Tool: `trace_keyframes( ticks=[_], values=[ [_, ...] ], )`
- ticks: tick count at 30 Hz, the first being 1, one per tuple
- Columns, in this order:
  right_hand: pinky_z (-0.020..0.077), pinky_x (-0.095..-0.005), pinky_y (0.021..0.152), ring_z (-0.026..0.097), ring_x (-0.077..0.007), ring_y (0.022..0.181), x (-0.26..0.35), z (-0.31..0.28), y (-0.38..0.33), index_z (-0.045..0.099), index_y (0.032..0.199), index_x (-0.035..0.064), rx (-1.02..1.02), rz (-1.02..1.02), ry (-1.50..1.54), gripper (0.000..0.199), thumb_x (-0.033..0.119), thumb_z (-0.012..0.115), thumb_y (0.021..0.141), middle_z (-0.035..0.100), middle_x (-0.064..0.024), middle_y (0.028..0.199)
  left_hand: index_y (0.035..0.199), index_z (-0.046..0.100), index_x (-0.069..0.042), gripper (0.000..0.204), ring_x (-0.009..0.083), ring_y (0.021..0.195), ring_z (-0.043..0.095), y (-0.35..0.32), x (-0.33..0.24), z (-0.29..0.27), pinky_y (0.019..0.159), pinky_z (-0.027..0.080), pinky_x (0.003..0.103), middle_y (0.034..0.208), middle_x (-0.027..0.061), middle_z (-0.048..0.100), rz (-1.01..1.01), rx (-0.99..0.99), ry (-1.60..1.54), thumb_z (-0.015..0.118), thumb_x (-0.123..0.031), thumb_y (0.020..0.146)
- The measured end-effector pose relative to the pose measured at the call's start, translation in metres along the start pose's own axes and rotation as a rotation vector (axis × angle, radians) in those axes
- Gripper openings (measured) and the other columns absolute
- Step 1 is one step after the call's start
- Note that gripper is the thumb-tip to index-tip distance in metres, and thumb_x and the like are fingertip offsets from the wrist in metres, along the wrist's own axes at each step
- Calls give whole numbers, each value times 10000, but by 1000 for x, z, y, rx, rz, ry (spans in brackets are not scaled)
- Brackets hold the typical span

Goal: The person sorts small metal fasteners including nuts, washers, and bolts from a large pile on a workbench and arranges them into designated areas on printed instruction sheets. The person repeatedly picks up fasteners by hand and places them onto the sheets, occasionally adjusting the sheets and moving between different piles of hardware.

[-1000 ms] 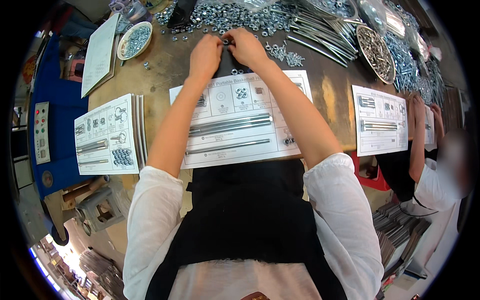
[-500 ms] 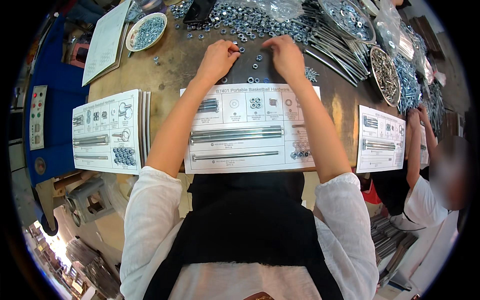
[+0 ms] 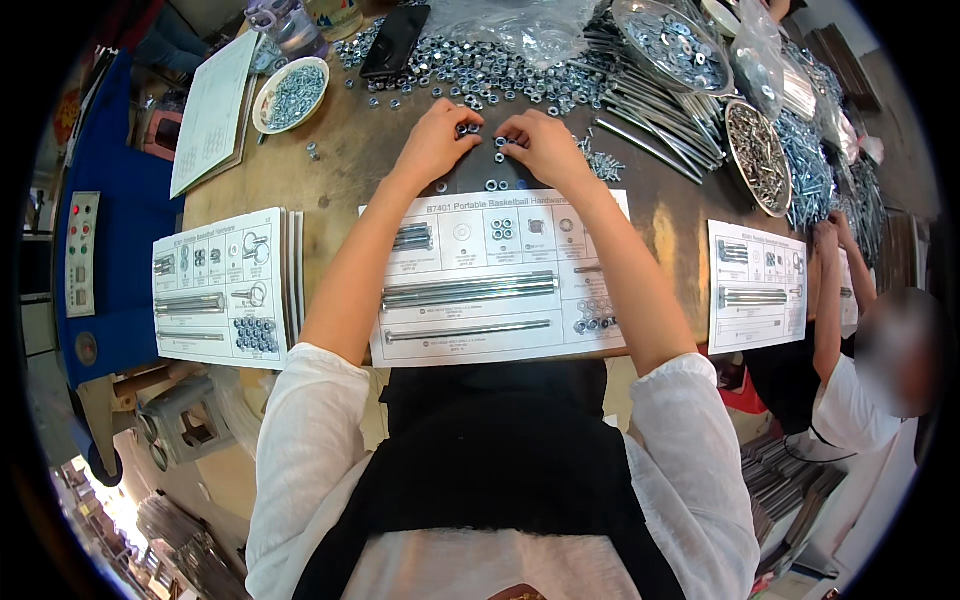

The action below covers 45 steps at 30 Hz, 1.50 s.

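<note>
My left hand (image 3: 436,145) is curled on the dark part of the workbench, with a few small metal nuts (image 3: 467,129) caught between thumb and fingers. Across a narrow gap, my right hand (image 3: 547,146) pinches a nut (image 3: 502,143) at its fingertips. Just below those fingertips another nut (image 3: 499,158) lies on the bench. A pair of nuts (image 3: 497,185) rests nearer me, above the top edge of a printed parts sheet (image 3: 480,340). Both forearms pass over that sheet. Beyond my hands spreads a large heap of loose nuts (image 3: 450,62).
A black phone (image 3: 396,42) lies on the heap. At left stand a bowl of small hardware (image 3: 322,92) and stacked sheets (image 3: 275,225). Long bolts (image 3: 650,125), a washer tray (image 3: 720,80) and a screw bowl (image 3: 782,185) fill the right. Another person's hands (image 3: 828,235) work at far right.
The view has shifted slightly. My right hand has come left and closed its fingertips on a nut. My left hand, formerly beside a single nut, now shows several in its grasp.
</note>
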State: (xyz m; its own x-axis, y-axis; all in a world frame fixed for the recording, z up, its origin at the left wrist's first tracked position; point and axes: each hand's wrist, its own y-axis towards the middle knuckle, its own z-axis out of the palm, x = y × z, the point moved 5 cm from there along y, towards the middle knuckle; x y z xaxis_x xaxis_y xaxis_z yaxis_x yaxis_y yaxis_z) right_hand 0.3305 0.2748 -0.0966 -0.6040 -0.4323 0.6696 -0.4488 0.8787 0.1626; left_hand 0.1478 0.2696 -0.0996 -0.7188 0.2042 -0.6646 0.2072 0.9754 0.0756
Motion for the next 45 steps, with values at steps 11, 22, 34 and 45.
trace_keyframes(
  ticks=[11,22,34,45],
  values=[
    [534,-285,743,652,-157,799,25,-100,-152,747,1019,50,231,116,197,242,14,770,782,682,-55,898,1014,729,-51,198,141,694,634,-91,-107,37,651,519,274,871,77,636,95,164,-398,763,-122,832],
    [527,-345,706,661,-247,791,16,-92,-241,733,975,48,125,246,117,156,22,721,822,668,-94,910,1043,650,-35,182,312,816,668,-159,-170,124,688,563,407,967,109,574,409,266,-7,648,-51,862],
    [505,-324,686,636,-228,753,22,-87,-242,737,1001,41,78,230,116,138,20,671,881,670,-92,889,1143,661,-43,285,283,842,665,-172,-171,114,710,545,364,1014,99,599,396,282,-71,624,13,865],
    [529,-428,904,625,-340,1082,-6,-10,14,684,1155,127,-265,-80,-134,302,125,689,853,629,-127,1148,1170,709,-149,329,311,1025,656,44,29,-12,862,532,425,1119,132,640,-56,-305,265,680,-332,899]
  ],
)
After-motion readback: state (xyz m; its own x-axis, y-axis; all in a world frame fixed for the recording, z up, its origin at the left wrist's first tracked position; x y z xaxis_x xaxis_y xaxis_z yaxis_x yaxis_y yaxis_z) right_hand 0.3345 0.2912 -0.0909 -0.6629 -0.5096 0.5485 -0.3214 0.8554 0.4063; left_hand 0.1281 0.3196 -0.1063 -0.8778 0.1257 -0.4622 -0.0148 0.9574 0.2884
